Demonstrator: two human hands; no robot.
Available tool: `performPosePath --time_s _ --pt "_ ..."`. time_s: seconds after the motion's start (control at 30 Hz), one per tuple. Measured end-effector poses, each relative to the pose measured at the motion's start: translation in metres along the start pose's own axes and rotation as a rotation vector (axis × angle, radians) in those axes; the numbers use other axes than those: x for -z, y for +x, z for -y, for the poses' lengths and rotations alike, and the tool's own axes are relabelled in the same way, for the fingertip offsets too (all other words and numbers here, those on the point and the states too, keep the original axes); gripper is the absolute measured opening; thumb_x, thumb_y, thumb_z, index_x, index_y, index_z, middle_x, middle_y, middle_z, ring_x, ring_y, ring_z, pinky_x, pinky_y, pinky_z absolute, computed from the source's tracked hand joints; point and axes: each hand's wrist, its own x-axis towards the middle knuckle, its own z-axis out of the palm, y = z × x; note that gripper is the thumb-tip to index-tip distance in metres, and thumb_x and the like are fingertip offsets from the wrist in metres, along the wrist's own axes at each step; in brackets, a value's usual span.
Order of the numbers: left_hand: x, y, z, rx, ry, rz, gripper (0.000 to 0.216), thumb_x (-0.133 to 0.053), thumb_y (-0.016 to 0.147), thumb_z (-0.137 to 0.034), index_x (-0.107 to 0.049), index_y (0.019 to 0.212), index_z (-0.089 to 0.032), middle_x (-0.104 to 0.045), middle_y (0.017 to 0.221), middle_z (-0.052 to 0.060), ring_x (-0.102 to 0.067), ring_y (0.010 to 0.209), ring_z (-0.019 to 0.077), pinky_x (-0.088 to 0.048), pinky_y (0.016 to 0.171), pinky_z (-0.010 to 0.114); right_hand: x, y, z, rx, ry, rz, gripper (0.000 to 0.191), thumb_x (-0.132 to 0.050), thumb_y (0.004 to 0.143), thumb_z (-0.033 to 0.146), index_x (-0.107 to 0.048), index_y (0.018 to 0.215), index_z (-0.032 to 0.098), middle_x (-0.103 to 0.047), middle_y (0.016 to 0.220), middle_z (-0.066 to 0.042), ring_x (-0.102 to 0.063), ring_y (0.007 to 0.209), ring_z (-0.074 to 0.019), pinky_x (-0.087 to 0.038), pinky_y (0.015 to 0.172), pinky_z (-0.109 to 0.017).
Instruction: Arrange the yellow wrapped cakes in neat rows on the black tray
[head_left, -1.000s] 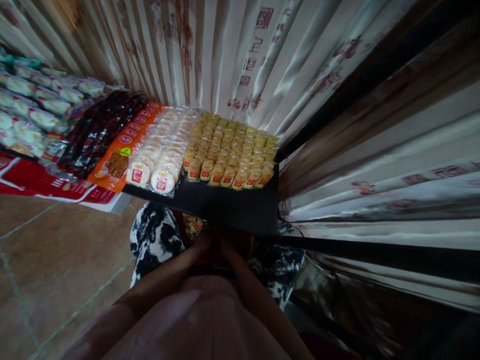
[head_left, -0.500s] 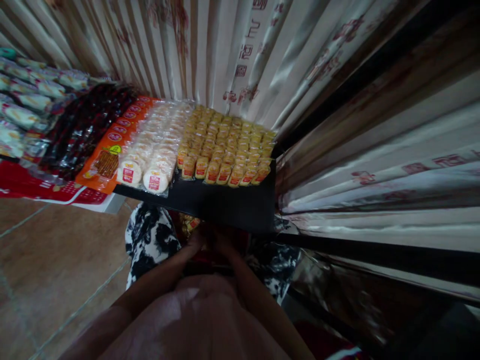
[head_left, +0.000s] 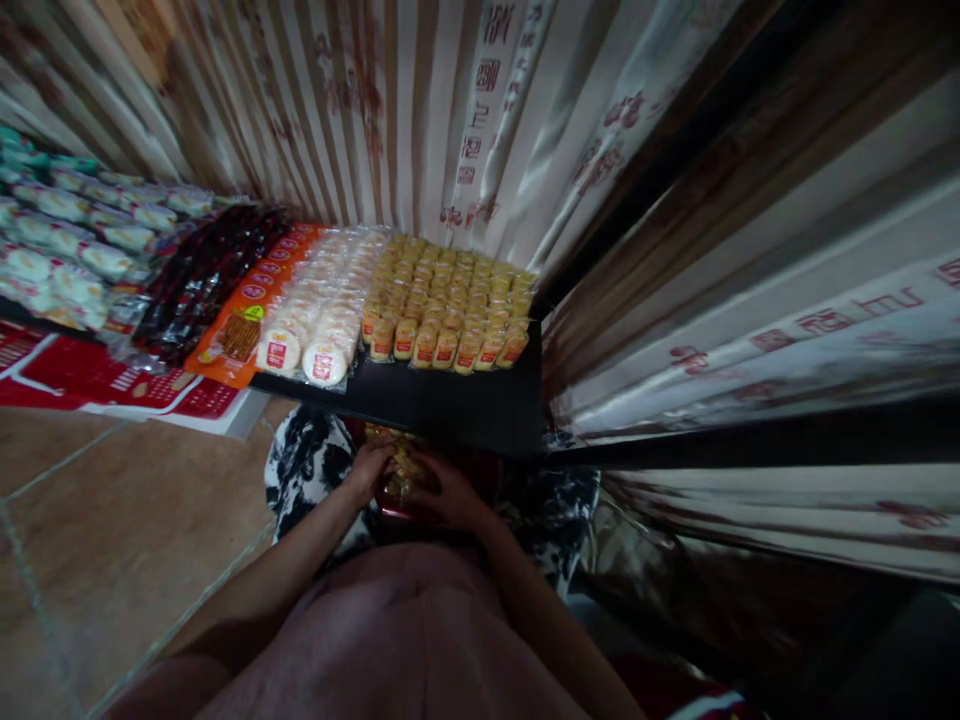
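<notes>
Just below centre frame, yellow wrapped snacks (head_left: 406, 474) lay between the left hand (head_left: 370, 468) and the right hand (head_left: 450, 490), both curved around them; whether either grip had closed on one couldn't be told.

Left hand (head_left: 370, 466) at nine o'clock, right hand (head_left: 450, 492) at three, yellowish wrapped snacks (head_left: 406, 470) between them! Up on the black shelf (head_left: 465, 412), yellow packs (head_left: 450, 305) in rows at twelve, white crackers (head_left: 324, 325) at eleven, orange packet (head_left: 244, 325) at ten
</notes>
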Motion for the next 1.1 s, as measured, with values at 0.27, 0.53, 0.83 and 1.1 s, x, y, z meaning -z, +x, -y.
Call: performPosePath --time_s 0.27,0.53,0.83,1.1 --pt "-0.002 -0.046 -0.025 0.013 -0.099 0.089 0.009 -0.055 0.069 -0.008 -0.057 0.076 -0.015 -0.061 0.065 -0.001 -0.057 0.058 0.0077 -0.047 0.059 0.019 0.007 -0.012 0.033 0.154 -0.136 -0.124 0.041 -0.057 0.075 0.018 -0.056 0.116 0.024 -0.049 0.128 -0.007 -0.045 0.119 -0.0183 -0.033 0.103 -0.038" --pt "-0.005 -0.071 -0.038 -0.101 0.014 0.263 0.014 -0.058 0.074 -0.025 -0.058 0.082 -0.014 -0.062 0.072 0.001 -0.057 0.056 0.0087 -0.042 0.051 0.018 0.02 -0.026 0.063 0.072 0.024 -0.328 0.031 -0.057 0.077 0.034 -0.06 0.106 0.023 -0.064 0.107 -0.004 -0.058 0.101 -0.0194 -0.044 0.091 -0.037" --pt "-0.028 -0.103 -0.06 -0.467 0.278 0.27 0.023 -0.059 0.066 -0.023 -0.062 0.089 -0.016 -0.063 0.078 0.001 -0.054 0.067 0.011 -0.04 0.058 0.019 0.019 -0.035 0.061 -0.11 0.898 -0.471 0.034 -0.063 0.072 0.044 -0.059 0.096 0.02 -0.068 0.095 -0.005 -0.066 0.078 -0.0176 -0.051 0.057 -0.025" --pt "-0.05 -0.105 -0.065 -0.471 0.184 0.291 0.035 -0.067 0.062 -0.043 -0.053 0.08 -0.016 -0.058 0.065 -0.002 -0.055 0.059 0.0106 -0.036 0.051 0.019 0.033 -0.03 0.074 -0.102 1.045 -0.57 0.032 -0.068 0.066 0.04 -0.06 0.088 0.019 -0.068 0.087 -0.006 -0.064 0.066 -0.0161 -0.047 0.047 -0.024"
